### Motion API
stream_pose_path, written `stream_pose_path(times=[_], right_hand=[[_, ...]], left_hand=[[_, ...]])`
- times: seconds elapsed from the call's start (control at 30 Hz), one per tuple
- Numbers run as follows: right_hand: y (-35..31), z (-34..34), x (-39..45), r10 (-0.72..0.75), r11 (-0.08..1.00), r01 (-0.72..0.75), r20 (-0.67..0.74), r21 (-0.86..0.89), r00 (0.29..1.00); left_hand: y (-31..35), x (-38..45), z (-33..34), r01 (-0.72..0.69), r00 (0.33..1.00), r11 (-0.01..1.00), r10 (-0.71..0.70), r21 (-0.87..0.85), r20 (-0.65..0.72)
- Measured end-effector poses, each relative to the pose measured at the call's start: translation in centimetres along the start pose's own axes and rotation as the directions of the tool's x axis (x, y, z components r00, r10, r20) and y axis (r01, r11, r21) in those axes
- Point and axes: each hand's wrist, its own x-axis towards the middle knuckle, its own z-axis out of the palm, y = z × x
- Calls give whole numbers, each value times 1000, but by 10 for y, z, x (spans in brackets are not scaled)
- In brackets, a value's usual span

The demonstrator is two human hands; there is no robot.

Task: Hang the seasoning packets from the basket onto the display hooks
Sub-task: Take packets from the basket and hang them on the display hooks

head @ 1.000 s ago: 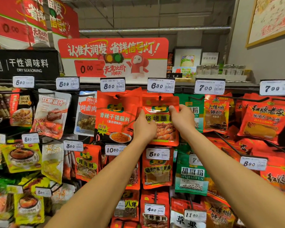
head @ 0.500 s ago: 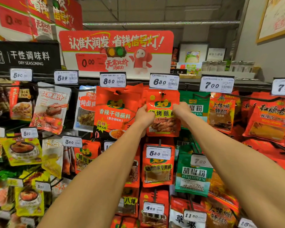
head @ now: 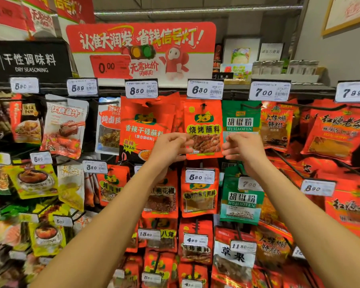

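Packed store hooks are carrying the orange packet (head: 203, 129) upright between both hands; left hand (head: 170, 146) and right hand (head: 244, 147), loosely curled, are flanking its lower edges, equally near.

Display rack (head: 233, 87) with rows of hooks, packets hanging in columns. Top row under price tags: large red packet (head: 142, 126) below 8.50 tag (head: 141, 89), orange-red barbecue dip packet (head: 203, 129) on hook (head: 203, 104) below 6.30 tag (head: 205, 88), green pepper powder packet (head: 240, 117) just beside it below 7.00 tag (head: 269, 91). Lower rows hold more red, green and yellow packets. Black "DRY SEASONING" sign (head: 27, 61) top left.
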Motion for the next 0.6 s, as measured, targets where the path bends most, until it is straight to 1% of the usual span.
stream_pose_path(times=[0.07,0.2,0.27,0.33,0.43,0.6], right_hand=[[4,-3,-20,12,999,-14,31,46,999],[31,-7,-59,43,992,-55,106,113,993],[57,-8,-76,86,988,-100,127,115,988],[91,-9,-91,165,980,-176,123,91,979],[152,-9,-113,319,946,-322,94,24,943],[257,-10,-160,573,820,-572,33,-37,819]], left_hand=[[-7,-17,-11,47,999,998,-45,-52,31],[-38,-49,-29,163,987,978,-162,-128,19],[-60,-65,-36,230,973,963,-231,-140,5],[-88,-80,-41,302,951,944,-308,-133,-22],[-135,-102,-45,439,894,890,-447,-119,-44],[-224,-151,-50,663,740,740,-671,-112,-45]])
